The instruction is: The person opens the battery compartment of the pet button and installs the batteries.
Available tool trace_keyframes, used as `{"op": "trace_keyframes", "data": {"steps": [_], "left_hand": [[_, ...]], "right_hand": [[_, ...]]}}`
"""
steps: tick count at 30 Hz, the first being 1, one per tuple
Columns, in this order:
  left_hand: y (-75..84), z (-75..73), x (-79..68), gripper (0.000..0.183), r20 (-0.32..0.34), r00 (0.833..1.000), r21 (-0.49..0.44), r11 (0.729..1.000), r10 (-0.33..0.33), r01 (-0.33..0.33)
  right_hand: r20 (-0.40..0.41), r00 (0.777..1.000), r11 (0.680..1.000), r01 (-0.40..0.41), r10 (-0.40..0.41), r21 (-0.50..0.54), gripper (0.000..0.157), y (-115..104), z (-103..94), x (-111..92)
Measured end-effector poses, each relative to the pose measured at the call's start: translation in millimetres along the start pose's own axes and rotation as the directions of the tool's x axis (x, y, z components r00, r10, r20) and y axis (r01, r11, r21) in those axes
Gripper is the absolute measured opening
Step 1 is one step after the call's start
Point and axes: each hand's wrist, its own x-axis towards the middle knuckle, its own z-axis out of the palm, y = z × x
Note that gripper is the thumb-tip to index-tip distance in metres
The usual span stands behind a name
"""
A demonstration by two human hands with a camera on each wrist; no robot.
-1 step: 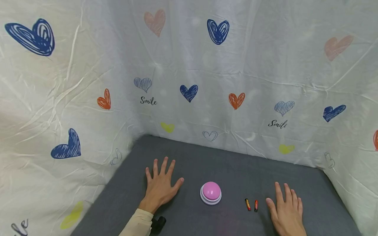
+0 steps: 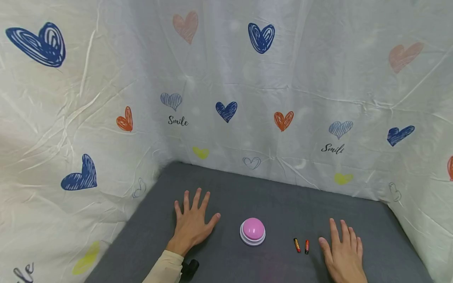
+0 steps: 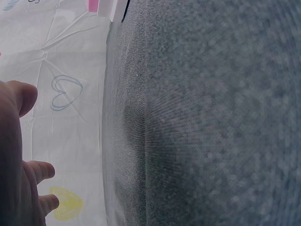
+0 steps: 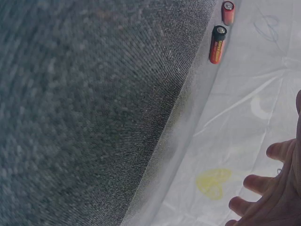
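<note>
A round pink push button [image 2: 253, 228] on a white base stands between the two hands in the head view. Two small batteries lie right of it, side by side: a black, yellow and red one [image 2: 297, 245] and a red one with a black end [image 2: 306, 247]. To the left of the button is my left hand [image 2: 192, 226], palm down with its fingers spread and holding nothing. My right hand [image 2: 343, 253] is to the right of the batteries, fingers extended, nothing in it. The right wrist view shows the red battery [image 4: 217, 44] closer up.
A dark grey cloth [image 2: 226, 188] covers the tabletop. White curtains [image 2: 226, 70] printed with hearts hang behind and at both sides. A black object [image 2: 190, 269] sits at the left wrist, below a cream sleeve [image 2: 165, 268].
</note>
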Motion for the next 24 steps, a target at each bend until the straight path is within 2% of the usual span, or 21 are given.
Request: {"op": "trace_keyframes", "data": {"steps": [4,10,14,18,21,24], "left_hand": [[-0.7,1.1,1.5,0.087,0.001,1.000,-0.006,1.000,0.007,-0.007],[0.5,-0.7,3.6,0.088,-0.018,0.998,-0.032,0.997,0.066,-0.067],[6.5,-6.2,2.9,0.088,-0.031,0.988,-0.115,0.982,0.148,-0.151],[18.6,-9.5,3.9,0.087,-0.006,0.977,-0.237,0.949,0.214,-0.210],[28.5,-6.5,4.9,0.087,0.038,0.969,-0.289,0.931,0.246,-0.225],[38.1,0.5,5.2,0.087,0.082,0.956,-0.312,0.918,0.283,-0.245]], "right_hand": [[-0.026,0.999,1.000,0.021,-0.020,0.007,0.075,1.3,1.5,-2.3],[-0.109,0.984,0.988,0.148,-0.142,0.047,0.077,-4.9,-0.4,-4.3],[-0.078,0.981,0.978,0.184,-0.177,0.094,0.086,-20.2,-7.5,-2.6],[-0.018,0.980,0.972,0.200,-0.200,0.124,0.089,-39.6,-14.2,5.0],[-0.012,0.964,0.955,0.266,-0.267,0.127,0.086,-53.7,-12.8,13.6],[-0.025,0.934,0.925,0.358,-0.357,0.126,0.081,-67.1,-3.9,23.3]]}}
